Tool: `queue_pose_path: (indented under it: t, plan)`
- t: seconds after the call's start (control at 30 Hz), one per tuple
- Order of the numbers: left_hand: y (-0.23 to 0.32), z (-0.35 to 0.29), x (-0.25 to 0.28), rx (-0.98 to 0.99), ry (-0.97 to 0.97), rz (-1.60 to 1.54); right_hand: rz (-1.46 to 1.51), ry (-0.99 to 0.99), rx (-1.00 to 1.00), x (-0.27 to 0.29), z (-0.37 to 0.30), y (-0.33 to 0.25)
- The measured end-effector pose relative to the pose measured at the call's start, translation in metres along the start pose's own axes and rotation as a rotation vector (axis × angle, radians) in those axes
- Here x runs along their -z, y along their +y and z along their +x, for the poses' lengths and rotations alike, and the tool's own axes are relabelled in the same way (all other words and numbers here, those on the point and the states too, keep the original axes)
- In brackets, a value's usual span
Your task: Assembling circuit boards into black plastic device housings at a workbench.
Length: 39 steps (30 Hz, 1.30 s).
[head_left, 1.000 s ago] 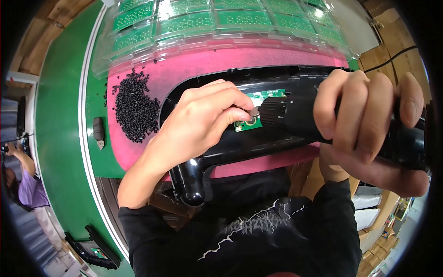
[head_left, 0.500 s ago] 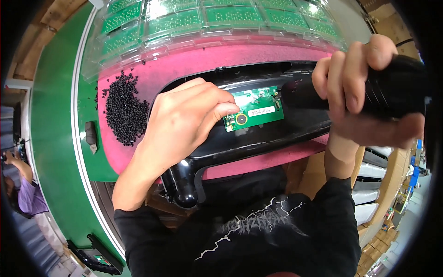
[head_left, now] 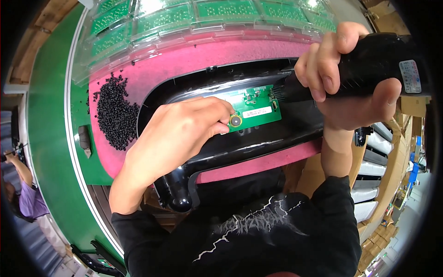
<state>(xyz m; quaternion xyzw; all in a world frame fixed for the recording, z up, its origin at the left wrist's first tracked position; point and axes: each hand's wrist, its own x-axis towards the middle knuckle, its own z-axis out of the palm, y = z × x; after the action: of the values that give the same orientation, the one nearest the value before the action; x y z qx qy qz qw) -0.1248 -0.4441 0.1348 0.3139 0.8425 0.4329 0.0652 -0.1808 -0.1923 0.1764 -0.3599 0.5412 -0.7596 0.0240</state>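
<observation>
A long black plastic housing (head_left: 221, 159) lies open side up, its handle end toward me at the left. Inside it sits a green circuit board (head_left: 263, 117) with a white label strip and a round dark component near its left end. My left hand (head_left: 177, 131) pinches the board's left end between thumb and fingers. My right hand (head_left: 330, 76) wraps round a thick black electric screwdriver (head_left: 378, 60), held nearly level with its narrow end pointing left. That end is over the board's right edge, beside dark wires or pins; whether it touches a screw I cannot tell.
The housing rests on a pink mat (head_left: 221, 53). At its left is a heap of small black screws (head_left: 115, 113). Clear trays of green boards (head_left: 221, 16) stand behind. A dark wrapped piece (head_left: 84, 140) lies on the green table (head_left: 50, 120). A person (head_left: 30, 191) sits far left.
The screwdriver has turned in my right hand, bringing a pale label into sight, and that hand has shifted left and slightly up. My left hand still pinches the board. The whole view has shifted slightly.
</observation>
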Motion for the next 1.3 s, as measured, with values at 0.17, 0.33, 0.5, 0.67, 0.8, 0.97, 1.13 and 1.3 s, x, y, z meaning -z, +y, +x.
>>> queue_pose_path:
  t: [0.17, 0.33, 0.5, 0.67, 0.8, 0.97, 1.13, 1.3]
  plan:
    - [0.001, 0.001, 0.001, 0.037, -0.022, -0.024, -0.017, 0.026, -0.03, -0.005, 0.001, 0.006]
    - [0.002, -0.001, 0.002, 0.071, -0.029, -0.02, -0.025, 0.057, -0.068, -0.014, 0.002, 0.008]
    - [0.001, -0.003, 0.007, 0.038, -0.063, 0.076, -0.156, 0.136, -0.107, -0.023, 0.001, 0.005]
    - [-0.003, 0.003, 0.002, -0.108, 0.021, 0.136, 0.166, 0.123, 0.046, -0.037, 0.002, -0.021]
    - [0.0, -0.001, 0.004, -0.089, 0.083, -0.092, 0.264, -0.047, 0.049, -0.037, 0.01, -0.026]
    - [0.003, -0.001, 0.011, -0.104, 0.152, -0.17, 0.216, -0.146, 0.142, -0.042, 0.023, -0.014]
    - [-0.004, -0.001, 0.006, -0.165, 0.274, -0.078, 0.165, -0.239, 0.242, -0.049, 0.029, -0.007]
    - [-0.006, 0.0, 0.005, -0.245, 0.299, 0.102, 0.145, -0.208, 0.136, -0.049, 0.026, -0.012]
